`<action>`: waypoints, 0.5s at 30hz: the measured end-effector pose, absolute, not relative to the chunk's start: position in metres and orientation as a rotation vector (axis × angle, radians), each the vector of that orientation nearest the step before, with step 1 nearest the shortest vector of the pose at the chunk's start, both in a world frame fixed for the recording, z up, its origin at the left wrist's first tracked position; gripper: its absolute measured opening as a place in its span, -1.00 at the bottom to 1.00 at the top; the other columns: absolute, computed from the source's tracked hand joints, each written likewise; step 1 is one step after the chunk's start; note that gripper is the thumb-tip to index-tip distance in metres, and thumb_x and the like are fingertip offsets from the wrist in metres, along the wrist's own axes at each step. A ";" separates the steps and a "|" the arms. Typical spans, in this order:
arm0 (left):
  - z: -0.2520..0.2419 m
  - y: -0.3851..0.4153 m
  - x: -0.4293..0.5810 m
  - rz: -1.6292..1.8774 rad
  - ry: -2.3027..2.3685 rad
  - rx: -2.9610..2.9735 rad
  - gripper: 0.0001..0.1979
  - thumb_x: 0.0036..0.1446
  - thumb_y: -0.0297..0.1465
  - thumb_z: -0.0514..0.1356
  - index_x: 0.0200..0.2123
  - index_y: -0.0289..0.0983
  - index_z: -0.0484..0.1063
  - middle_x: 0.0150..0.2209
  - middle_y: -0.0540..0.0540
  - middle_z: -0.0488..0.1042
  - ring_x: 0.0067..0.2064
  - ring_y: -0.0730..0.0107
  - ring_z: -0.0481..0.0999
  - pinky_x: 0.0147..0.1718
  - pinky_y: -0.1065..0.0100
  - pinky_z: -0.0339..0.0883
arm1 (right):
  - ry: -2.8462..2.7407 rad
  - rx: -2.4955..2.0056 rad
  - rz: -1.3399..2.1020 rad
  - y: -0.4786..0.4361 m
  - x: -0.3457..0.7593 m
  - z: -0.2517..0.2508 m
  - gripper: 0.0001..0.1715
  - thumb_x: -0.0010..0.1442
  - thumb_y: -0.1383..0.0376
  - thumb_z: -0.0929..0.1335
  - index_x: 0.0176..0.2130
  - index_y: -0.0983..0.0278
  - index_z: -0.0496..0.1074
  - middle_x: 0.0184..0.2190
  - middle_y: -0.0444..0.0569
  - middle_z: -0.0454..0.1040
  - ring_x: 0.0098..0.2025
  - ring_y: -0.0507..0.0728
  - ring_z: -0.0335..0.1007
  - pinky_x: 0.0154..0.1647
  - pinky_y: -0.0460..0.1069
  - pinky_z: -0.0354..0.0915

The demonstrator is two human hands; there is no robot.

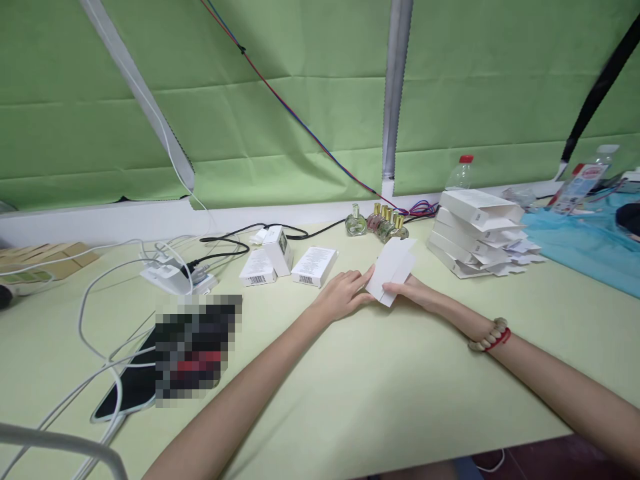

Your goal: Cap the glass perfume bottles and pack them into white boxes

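Between my two hands is a white folded card (393, 267) with overlapping flaps, tilted above the table. My left hand (343, 293) pinches its left edge with the thumb below and fingers above. My right hand (414, 292) grips its lower right side, the thumb lying across the front and the other fingers mostly hidden behind. Just beyond the card stand several small perfume bottles (385, 223) with gold caps, and a greenish bottle (355, 223) to their left. Printed white boxes lie left of my hands: one box (315, 267) flat, another box (278, 250) upright.
A stack of open-ended white cartons (475, 233) stands at right, with a red-capped plastic bottle (460, 175) behind. A power strip (175, 275) and loose white cables (117, 360) spread across the left, over a dark tablet-like device (133, 380). Blue plastic sheeting (590, 240) covers the far right.
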State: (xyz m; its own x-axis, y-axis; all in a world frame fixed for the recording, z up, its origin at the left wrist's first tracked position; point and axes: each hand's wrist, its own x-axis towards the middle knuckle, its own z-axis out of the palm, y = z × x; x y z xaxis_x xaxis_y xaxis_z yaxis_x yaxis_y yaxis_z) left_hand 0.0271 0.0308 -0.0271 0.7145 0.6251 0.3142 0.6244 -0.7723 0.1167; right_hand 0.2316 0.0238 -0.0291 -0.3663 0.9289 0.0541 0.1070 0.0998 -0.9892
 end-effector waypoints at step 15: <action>-0.035 0.032 0.028 0.981 1.822 2.716 -0.27 0.01 0.05 0.09 0.15 -0.28 0.18 0.05 -0.26 0.33 0.17 0.03 0.19 0.09 0.08 0.05 | -1.542 -1.079 1.336 0.023 0.227 -0.028 -0.60 -0.06 0.05 0.41 -0.36 0.30 0.37 -0.53 -0.09 0.42 -0.55 0.01 0.27 -0.62 -0.09 0.20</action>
State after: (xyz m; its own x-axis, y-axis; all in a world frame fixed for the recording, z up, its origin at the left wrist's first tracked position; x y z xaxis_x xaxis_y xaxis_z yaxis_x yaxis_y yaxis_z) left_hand 0.0282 0.0324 -0.0349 0.2788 0.7557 0.5926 0.9106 -0.4041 0.0869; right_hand 0.2271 0.0233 -0.0281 -0.3069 0.9508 0.0418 0.0942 0.0741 -0.9928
